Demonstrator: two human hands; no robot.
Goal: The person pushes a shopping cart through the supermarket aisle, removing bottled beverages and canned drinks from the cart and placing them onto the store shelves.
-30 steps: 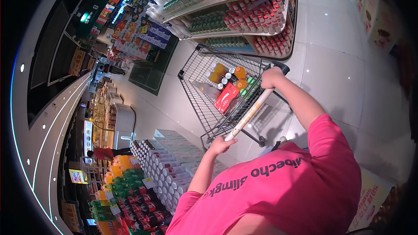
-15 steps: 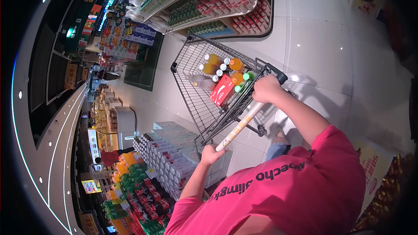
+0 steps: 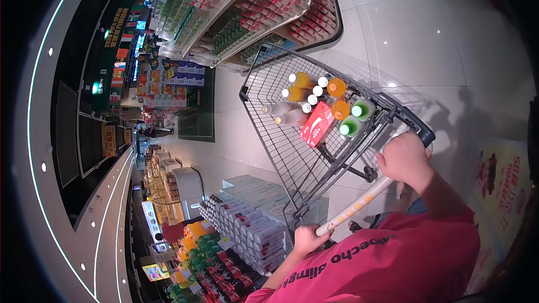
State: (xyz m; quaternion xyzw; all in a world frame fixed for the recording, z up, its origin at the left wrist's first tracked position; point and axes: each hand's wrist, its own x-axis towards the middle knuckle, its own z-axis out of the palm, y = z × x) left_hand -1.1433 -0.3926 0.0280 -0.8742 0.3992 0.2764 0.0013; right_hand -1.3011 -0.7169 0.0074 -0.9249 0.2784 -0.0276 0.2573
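On a glossy pale tiled floor (image 3: 405, 19), near a white tiered shelf unit (image 3: 307, 2) packed with bottles, stands a grey wire shopping cart (image 3: 279, 157) with a white, orange-lettered round handle bar (image 3: 353, 209). Both hands are curled around that bar, the right hand (image 3: 407, 160) near the cart's dark corner and the left hand (image 3: 307, 239) toward the other end. In the basket, a red rectangular box (image 3: 317, 124) sits between green-capped bottles (image 3: 360, 111) and pale gold-capped bottles (image 3: 289, 116), near orange-filled bottles (image 3: 337, 87).

Bright floor, black curved corners
Ceiling lamps (image 3: 43, 166) glow at far left; the floor (image 3: 415, 33) glints upper right, shadowed mid-right.
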